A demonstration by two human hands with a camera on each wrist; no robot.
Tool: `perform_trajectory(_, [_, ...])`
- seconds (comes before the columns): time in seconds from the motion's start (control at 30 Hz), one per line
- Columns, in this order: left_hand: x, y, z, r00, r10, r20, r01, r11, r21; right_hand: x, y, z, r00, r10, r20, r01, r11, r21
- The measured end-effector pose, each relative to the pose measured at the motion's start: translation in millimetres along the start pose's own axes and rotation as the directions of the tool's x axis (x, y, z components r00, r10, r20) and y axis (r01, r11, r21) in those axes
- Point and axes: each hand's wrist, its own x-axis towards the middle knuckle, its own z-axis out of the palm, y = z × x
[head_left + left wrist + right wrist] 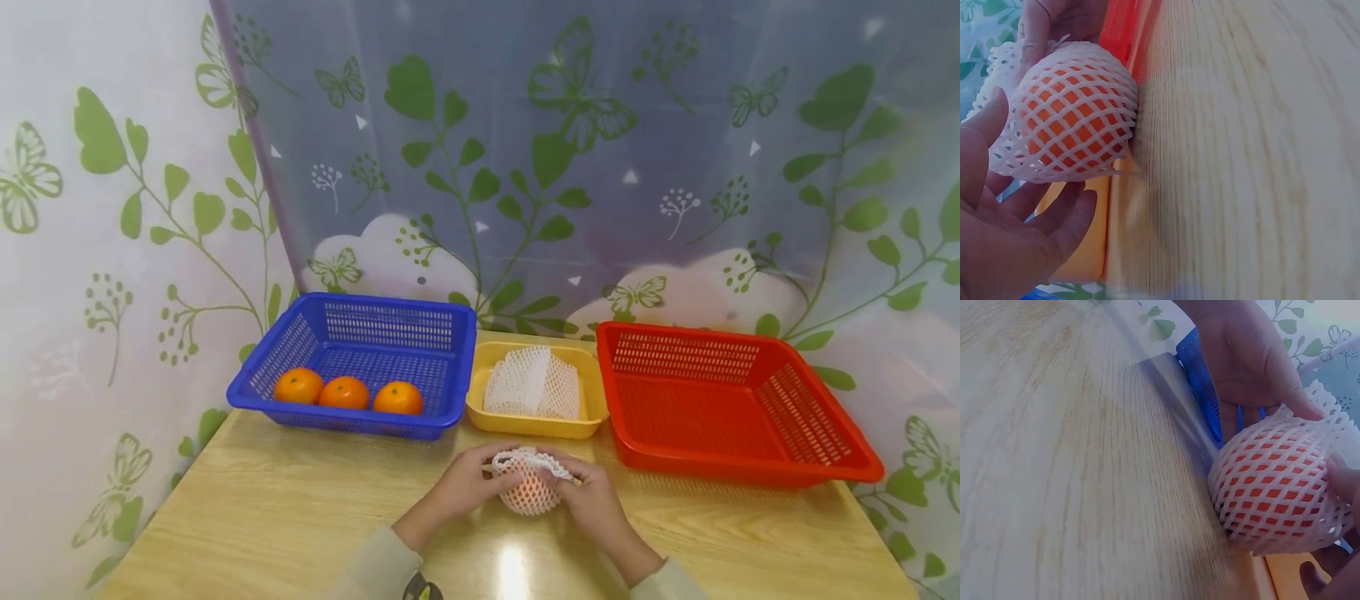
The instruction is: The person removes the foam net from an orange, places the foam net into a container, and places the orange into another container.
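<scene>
An orange fruit inside a white foam net sleeve (529,490) sits low over the table, between both hands. My left hand (467,483) holds the sleeve's left side, its thumb on the upper rim and fingers around the outside. From the other side, my right hand (596,498) grips the net's gathered edge between thumb and fingers. In the left wrist view the orange (1072,119) shows through the mesh, with loose net extending past it. The right wrist view shows the same netted orange (1279,487) and the left thumb pressing the sleeve's edge.
A blue basket (442,429) at the back left holds three oranges (345,392). Behind the hands, a yellow tray (536,427) carries several white foam nets (534,383). At the right stands a red basket (697,417). A patterned curtain (480,167) hangs behind the wooden table (300,508).
</scene>
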Motion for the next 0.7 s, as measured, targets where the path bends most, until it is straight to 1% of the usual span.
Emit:
perform_trajectory(0.1, [1.3, 0.1, -0.4, 1.000, 0.002, 0.006, -0.003, 1.000, 0.023, 1.1, -1.5, 0.3, 1.000, -0.014, 0.008, 0.013, 1.000, 0.017])
perform_trajectory(0.27, [3.4, 0.2, -0.9, 1.000, 0.011, 0.016, -0.013, 0.994, 0.110, 1.1, -3.3, 1.4, 0.999, -0.049, 0.023, 0.048, 0.998, 0.045])
perform_trajectory(0.37, [4.3, 1.6, -1.1, 0.999, 0.012, 0.035, -0.016, 0.992, 0.123, 0.9, -3.0, 1.9, 0.998, -0.055, 0.025, 0.054, 0.998, 0.037])
perform_trajectory(0.4, [4.6, 2.2, -1.1, 0.999, 0.008, 0.044, -0.013, 0.994, 0.112, 0.2, -6.1, 1.9, 0.998, -0.056, 0.026, 0.056, 0.998, 0.027])
perform_trajectory(0.5, [4.9, 3.4, -1.5, 0.998, -0.004, 0.060, -0.002, 0.995, 0.102, 1.0, -5.2, 0.8, 0.998, -0.048, 0.027, 0.048, 0.999, 0.011])
perform_trajectory(0.6, [4.5, 2.4, -2.6, 0.998, 0.006, 0.065, -0.013, 0.994, 0.110, 1.9, -3.5, 0.2, 0.998, -0.047, 0.032, 0.047, 0.999, 0.002])
perform_trajectory(0.63, [4.0, 1.7, -3.5, 0.998, 0.016, 0.064, -0.023, 0.993, 0.117, 2.8, 0.1, 0.5, 0.998, -0.044, 0.035, 0.044, 0.999, 0.011])
perform_trajectory(0.7, [2.4, 0.1, -5.8, 0.998, 0.029, 0.048, -0.035, 0.990, 0.136, 2.8, 0.8, 2.3, 0.998, -0.039, 0.048, 0.038, 0.999, 0.011])
